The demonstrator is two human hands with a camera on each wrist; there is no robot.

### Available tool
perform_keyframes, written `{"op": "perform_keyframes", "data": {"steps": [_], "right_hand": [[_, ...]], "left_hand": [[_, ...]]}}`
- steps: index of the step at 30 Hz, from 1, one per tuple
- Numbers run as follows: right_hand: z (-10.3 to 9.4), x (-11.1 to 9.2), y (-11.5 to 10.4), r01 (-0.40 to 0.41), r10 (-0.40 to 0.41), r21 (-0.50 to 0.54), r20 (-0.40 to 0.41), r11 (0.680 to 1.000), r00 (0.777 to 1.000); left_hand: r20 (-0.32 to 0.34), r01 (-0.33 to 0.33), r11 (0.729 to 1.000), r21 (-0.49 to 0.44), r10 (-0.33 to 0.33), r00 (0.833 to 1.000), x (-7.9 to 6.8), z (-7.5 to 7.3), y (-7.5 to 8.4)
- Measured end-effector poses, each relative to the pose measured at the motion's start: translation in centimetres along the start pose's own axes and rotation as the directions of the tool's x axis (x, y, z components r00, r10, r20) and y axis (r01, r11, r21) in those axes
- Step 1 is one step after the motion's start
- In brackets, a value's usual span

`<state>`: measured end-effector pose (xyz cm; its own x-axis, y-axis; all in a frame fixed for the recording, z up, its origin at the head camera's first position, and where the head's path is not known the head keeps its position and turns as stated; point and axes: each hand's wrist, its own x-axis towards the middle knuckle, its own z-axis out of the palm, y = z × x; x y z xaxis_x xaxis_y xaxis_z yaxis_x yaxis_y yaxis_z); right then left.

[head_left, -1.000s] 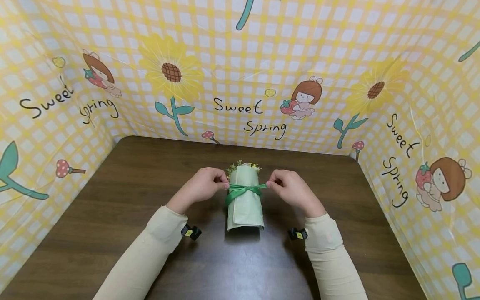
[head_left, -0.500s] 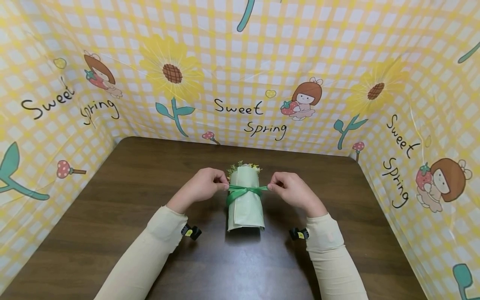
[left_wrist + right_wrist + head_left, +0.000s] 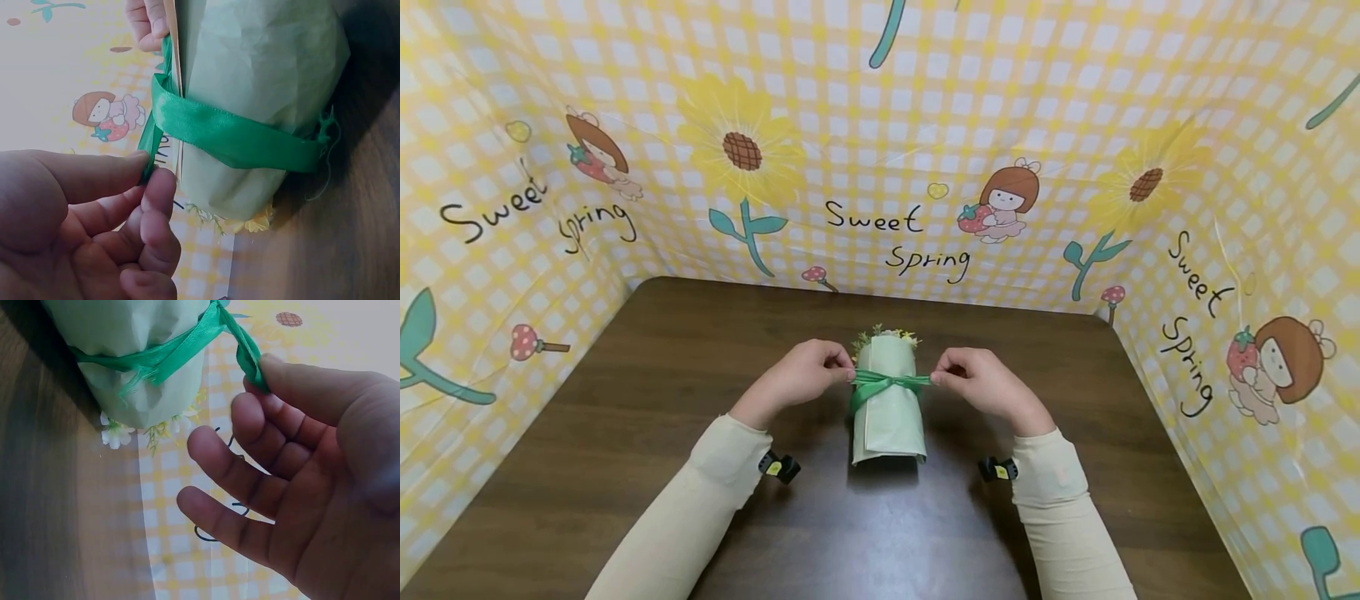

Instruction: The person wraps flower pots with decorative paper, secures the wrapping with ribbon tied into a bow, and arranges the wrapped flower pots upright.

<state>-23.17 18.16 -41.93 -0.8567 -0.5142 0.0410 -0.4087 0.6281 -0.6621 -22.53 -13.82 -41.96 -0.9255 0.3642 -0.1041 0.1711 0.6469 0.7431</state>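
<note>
A bouquet wrapped in pale green paper [image 3: 891, 425] lies on the brown table, with small flowers [image 3: 906, 337] showing at its far end. Around its middle runs a green ribbon [image 3: 231, 134], crossed in a knot on top. My left hand [image 3: 805, 371] pinches one part of the ribbon between thumb and index finger at the bouquet's left side. On the right side, my right hand [image 3: 977, 379] pinches the other part, a twisted loop or end, between thumb and fingers. The ribbon is stretched between both hands. Frayed ribbon ends [image 3: 134, 381] hang at the bouquet's side in the right wrist view.
The dark wooden table [image 3: 625, 433] spreads around the bouquet. A yellow checked cloth [image 3: 880, 125] with printed flowers and figures stands as a wall behind and on both sides. A black wrist strap piece [image 3: 781, 467] juts inward from the left cuff, another from the right.
Both hands keep their pinch on the ribbon and stay almost in place. The whole head view has shifted very slightly.
</note>
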Motion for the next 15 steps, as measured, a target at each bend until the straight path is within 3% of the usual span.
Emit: {"op": "perform_keyframes", "data": {"steps": [5, 8, 10, 15], "right_hand": [[0.0, 0.1, 0.1, -0.041, 0.041, 0.064, -0.013, 0.997, 0.999], [0.3, 0.3, 0.3, -0.118, 0.125, 0.149, -0.037, 0.982, 0.991], [0.9, 0.5, 0.6, -0.193, 0.204, 0.218, -0.028, 0.957, 0.979], [2.7, 1.3, 1.2, -0.36, 0.353, 0.387, 0.091, 0.849, 0.931]], "left_hand": [[0.027, 0.011, 1.0, 0.0, -0.011, 1.0, 0.1, -0.2, -0.7], [0.066, 0.043, 0.999, -0.002, -0.043, 0.997, 0.4, -0.1, -1.2], [0.109, 0.079, 0.997, -0.023, -0.076, 0.991, 0.6, 0.2, -1.6], [0.205, 0.195, 0.973, -0.125, -0.167, 0.964, 1.2, 0.9, -2.4]]}}
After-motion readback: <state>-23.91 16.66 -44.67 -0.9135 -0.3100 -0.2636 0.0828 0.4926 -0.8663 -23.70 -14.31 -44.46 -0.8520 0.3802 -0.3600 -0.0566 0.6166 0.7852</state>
